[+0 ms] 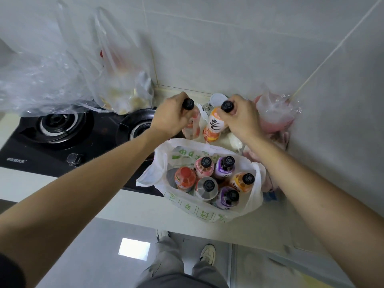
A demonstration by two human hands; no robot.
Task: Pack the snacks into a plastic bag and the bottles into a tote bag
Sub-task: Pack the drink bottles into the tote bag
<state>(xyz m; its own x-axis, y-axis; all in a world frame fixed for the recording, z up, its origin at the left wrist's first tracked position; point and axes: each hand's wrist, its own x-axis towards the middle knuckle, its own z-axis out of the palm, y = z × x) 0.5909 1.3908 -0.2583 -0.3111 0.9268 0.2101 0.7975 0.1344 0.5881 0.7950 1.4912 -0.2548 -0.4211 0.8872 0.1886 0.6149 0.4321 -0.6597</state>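
Tote bag (252, 196), bottles inside, below both hands. Left hand (172, 116) grips pink bottle (192, 125); right hand (242, 117) grips orange bottle (213, 129).

A pale stone kitchen counter (145, 206) runs across the middle of the frame. On it at left sits a black glass gas hob (62, 138); at centre a white tote bag with green print (199, 213); at upper right a clear plastic bag of pink contents (276, 113); at upper left another clear plastic bag (122, 90).

Hands (173, 115) gripping two bottles (214, 126)
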